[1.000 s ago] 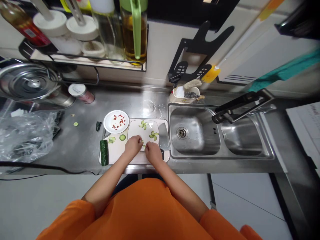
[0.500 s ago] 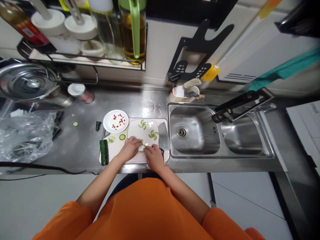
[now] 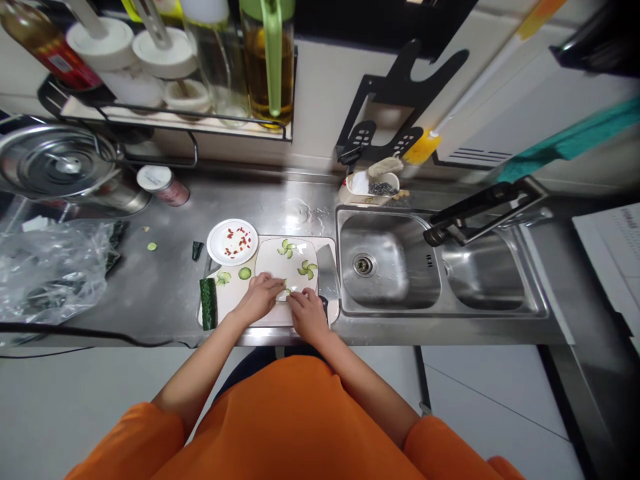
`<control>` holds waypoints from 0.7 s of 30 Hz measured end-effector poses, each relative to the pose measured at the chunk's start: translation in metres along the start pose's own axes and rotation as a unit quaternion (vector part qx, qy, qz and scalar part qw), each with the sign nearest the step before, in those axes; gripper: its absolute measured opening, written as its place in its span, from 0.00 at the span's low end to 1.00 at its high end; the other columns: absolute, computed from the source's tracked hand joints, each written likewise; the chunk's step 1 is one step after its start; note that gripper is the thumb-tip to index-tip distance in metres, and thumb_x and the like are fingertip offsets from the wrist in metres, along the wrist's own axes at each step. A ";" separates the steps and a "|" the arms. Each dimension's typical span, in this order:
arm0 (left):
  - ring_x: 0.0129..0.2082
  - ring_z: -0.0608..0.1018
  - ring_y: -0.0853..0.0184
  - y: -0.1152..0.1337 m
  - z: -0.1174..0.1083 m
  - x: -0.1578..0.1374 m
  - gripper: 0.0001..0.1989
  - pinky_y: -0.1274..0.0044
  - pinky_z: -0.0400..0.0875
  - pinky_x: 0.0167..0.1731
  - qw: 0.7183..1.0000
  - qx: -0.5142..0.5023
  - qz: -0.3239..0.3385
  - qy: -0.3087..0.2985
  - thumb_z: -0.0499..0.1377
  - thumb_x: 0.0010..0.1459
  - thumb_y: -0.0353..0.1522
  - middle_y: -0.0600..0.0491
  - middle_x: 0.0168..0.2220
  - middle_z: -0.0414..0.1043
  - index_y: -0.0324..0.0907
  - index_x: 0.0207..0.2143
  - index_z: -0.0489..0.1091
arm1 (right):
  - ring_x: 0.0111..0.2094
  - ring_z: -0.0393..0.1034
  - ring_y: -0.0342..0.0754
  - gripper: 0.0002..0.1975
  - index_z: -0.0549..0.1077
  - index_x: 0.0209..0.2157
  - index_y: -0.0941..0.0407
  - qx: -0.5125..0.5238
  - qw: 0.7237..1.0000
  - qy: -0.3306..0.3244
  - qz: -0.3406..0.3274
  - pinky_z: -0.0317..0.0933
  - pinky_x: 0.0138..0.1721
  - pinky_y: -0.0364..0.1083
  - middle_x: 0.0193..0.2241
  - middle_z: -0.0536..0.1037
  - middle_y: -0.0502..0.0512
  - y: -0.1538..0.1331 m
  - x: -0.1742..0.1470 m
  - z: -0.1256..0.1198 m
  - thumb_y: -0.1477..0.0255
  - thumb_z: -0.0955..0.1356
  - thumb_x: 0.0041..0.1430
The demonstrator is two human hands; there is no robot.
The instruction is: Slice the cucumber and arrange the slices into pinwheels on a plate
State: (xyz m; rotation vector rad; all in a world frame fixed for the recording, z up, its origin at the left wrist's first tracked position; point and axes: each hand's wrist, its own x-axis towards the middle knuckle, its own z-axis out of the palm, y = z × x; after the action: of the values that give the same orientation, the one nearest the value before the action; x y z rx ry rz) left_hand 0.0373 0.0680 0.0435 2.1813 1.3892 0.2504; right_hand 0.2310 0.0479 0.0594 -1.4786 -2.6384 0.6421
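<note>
A white square plate lies on the cutting board. Cucumber slices fanned like small pinwheels sit at its far and right sides. At the plate's near edge my left hand and my right hand meet, fingers bent and pinching at small cucumber slices, partly hidden by the fingertips. A cleaver rests along the board's right side, its handle partly behind my right hand. Left on the board are a cucumber length and more slices.
A round white plate with red bits overlaps the board's back left corner. The double sink is to the right. A plastic bag, a jar and a lidded pot stand left; the condiment rack hangs above.
</note>
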 end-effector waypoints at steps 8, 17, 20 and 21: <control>0.48 0.63 0.57 0.003 -0.003 0.000 0.22 0.62 0.58 0.47 1.000 -0.017 -0.005 0.006 0.52 0.53 0.23 0.48 0.52 0.68 0.47 0.49 0.70 | 0.50 0.53 0.56 0.16 0.71 0.48 0.55 0.010 1.000 0.003 0.005 0.53 0.45 0.52 0.48 0.71 0.58 -0.001 0.000 -0.001 0.78 0.62 0.59; 0.39 0.72 0.60 -0.028 -0.013 -0.021 0.14 0.70 0.65 0.45 0.918 -0.024 -0.330 0.220 0.51 0.57 0.32 0.45 0.38 0.72 0.38 0.42 0.72 | 0.50 0.53 0.55 0.17 0.72 0.48 0.53 0.031 0.999 0.005 0.040 0.54 0.43 0.51 0.49 0.70 0.58 0.005 0.000 -0.002 0.78 0.62 0.59; 0.40 0.72 0.58 -0.039 -0.012 -0.025 0.17 0.70 0.65 0.44 0.902 -0.004 -0.376 0.211 0.53 0.55 0.36 0.43 0.39 0.72 0.38 0.43 0.71 | 0.49 0.53 0.55 0.16 0.72 0.47 0.53 0.028 0.999 0.001 0.046 0.53 0.43 0.51 0.49 0.70 0.58 0.005 0.001 -0.002 0.77 0.62 0.59; 0.40 0.72 0.58 -0.041 -0.012 -0.025 0.17 0.70 0.65 0.44 0.901 0.001 -0.380 0.207 0.54 0.55 0.37 0.42 0.39 0.72 0.37 0.43 0.71 | 0.49 0.53 0.55 0.16 0.72 0.47 0.53 0.027 0.999 0.000 0.046 0.53 0.44 0.51 0.49 0.70 0.58 0.005 0.001 -0.002 0.77 0.62 0.59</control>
State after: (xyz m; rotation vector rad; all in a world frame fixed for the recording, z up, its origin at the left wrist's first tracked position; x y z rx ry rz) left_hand -0.0113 0.0632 0.0347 1.4611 2.3510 0.4229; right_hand 0.2348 0.0522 0.0594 -1.5929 -2.5444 0.7150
